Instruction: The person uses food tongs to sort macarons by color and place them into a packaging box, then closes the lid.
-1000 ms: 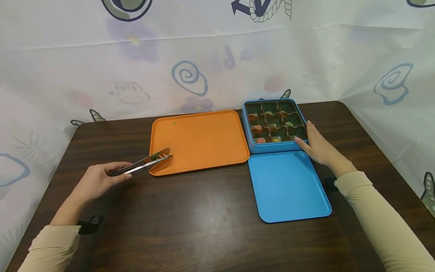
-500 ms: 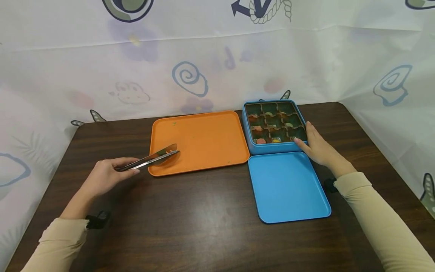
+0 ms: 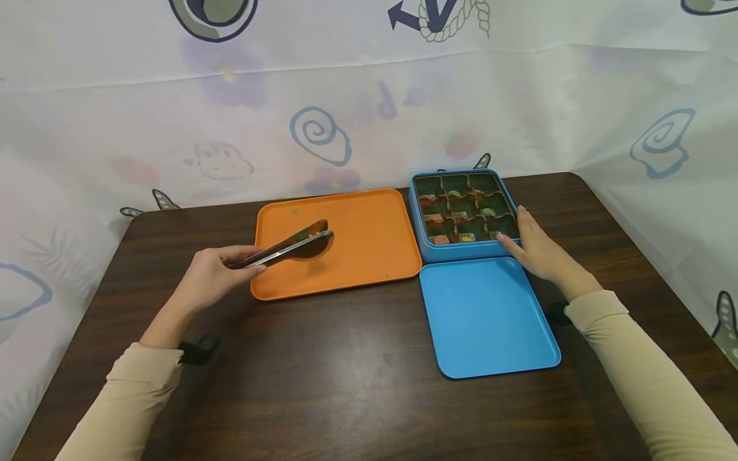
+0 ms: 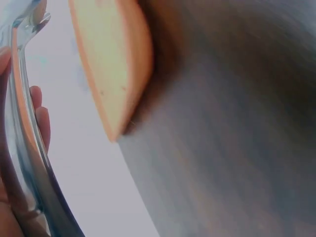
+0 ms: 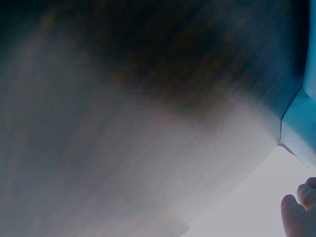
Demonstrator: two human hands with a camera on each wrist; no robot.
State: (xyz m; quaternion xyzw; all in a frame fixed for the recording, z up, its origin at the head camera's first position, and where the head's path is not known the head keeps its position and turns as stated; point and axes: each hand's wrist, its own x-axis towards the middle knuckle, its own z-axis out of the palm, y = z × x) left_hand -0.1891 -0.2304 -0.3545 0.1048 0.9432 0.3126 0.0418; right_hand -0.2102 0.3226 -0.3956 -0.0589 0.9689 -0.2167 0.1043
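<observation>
My left hand [image 3: 216,274] holds a pair of metal tongs [image 3: 282,248] between thumb and fingers, the tongs' tips over the orange tray [image 3: 369,230]. Small orange patches show between the tips; I cannot tell whether these are a held piece. In the left wrist view the tongs [image 4: 29,143] run along the left edge. My right hand [image 3: 544,253] lies at the near right corner of a blue box [image 3: 455,251], its fingers straight along the side and the thumb at the front rim. A divided insert [image 3: 467,206] in the box bears small pink, yellow and green pieces.
A flat blue lid or tray [image 3: 490,320] lies in front of the box. Several small green specks dot the orange tray. The dark wooden table [image 3: 346,371] reaches back to a white printed cloth [image 3: 369,83]. A black band [image 3: 198,350] is on the left wrist.
My left hand has carried the tongs right and away from me, from the orange tray's left edge to over its middle. My right hand stays at the box's corner.
</observation>
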